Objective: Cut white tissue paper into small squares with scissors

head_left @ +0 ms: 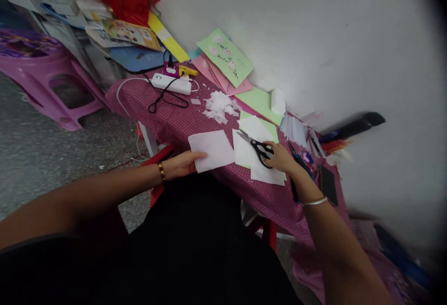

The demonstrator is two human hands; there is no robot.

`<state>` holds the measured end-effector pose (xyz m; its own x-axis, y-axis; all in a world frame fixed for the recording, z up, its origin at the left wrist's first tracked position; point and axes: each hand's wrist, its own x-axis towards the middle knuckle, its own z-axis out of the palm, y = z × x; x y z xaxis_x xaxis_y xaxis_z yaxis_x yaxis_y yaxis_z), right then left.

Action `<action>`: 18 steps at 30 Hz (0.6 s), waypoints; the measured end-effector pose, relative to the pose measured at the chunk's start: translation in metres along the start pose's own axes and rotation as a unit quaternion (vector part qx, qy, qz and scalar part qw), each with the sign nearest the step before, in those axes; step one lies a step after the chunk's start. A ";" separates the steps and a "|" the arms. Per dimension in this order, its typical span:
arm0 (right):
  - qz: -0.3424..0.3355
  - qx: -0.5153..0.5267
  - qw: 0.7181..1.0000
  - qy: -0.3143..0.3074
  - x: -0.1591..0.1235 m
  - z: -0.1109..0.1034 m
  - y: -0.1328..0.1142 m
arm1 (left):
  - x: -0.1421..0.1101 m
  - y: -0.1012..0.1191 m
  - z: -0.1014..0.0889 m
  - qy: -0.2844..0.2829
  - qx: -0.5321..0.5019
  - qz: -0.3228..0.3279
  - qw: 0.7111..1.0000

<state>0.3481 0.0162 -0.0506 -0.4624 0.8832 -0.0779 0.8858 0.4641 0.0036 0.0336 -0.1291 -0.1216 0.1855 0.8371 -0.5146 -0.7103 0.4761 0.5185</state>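
A pale sheet of paper (213, 149) is pinched at its lower left corner by my left hand (183, 163), thumb on top. Over white and green sheets (267, 178), my right hand (279, 157) has its fingers at the black handles of a pair of scissors (257, 147). The scissors' blades are slightly apart and point up and left, away from my hand. Part of the handles is hidden behind my fingers. Beyond the sheets lies a heap of white paper scraps (220, 106).
On the checked tablecloth (153, 123) are a white power strip (171, 84), a black cable (167, 102) and a yellow glue gun (187, 71). A green card with flowers (226, 57) leans near the wall. A phone-like dark slab (328, 185) lies at right. A pink stool (59, 77) stands left.
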 end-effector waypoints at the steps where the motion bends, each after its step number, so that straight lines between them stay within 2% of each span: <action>1: 0.008 -0.013 1.000 0.009 0.000 -0.005 0.000 | 0.001 0.000 0.000 -0.001 0.011 0.008 1.000; 3: 0.030 -0.029 0.998 0.038 -0.006 -0.014 -0.002 | -0.001 0.000 0.000 -0.012 0.033 0.009 0.999; 5: 0.047 0.000 0.997 0.064 -0.024 -0.021 -0.007 | -0.006 -0.002 -0.001 -0.018 0.047 -0.006 0.999; 7: 0.053 0.126 0.989 0.064 -0.057 -0.024 -0.016 | -0.011 -0.003 -0.001 -0.020 0.048 -0.019 0.998; 9: 0.045 0.301 0.952 0.028 -0.101 -0.022 -0.030 | -0.016 -0.004 0.000 -0.026 0.044 -0.029 0.998; 11: 0.021 0.447 0.891 -0.078 -0.146 -0.016 -0.047 | -0.019 -0.004 0.003 -0.036 0.039 -0.037 0.998; 13: 0.019 0.534 0.833 -0.143 -0.180 -0.008 -0.064 | -0.020 -0.004 0.008 -0.036 0.032 -0.036 0.998; 15: 0.037 0.575 0.800 -0.168 -0.197 0.001 -0.077 | -0.019 -0.003 0.013 -0.021 0.024 -0.018 0.999; 18: 0.053 0.612 0.770 -0.173 -0.196 0.011 -0.083 | -0.016 -0.002 0.016 0.003 0.018 0.016 1.000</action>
<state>0.3657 -0.1960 -0.0466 -0.5349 0.7421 -0.4039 0.3888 -0.2082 -0.8975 0.0424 -0.1392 -0.1034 0.1587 0.8503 -0.5018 -0.6907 0.4588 0.5590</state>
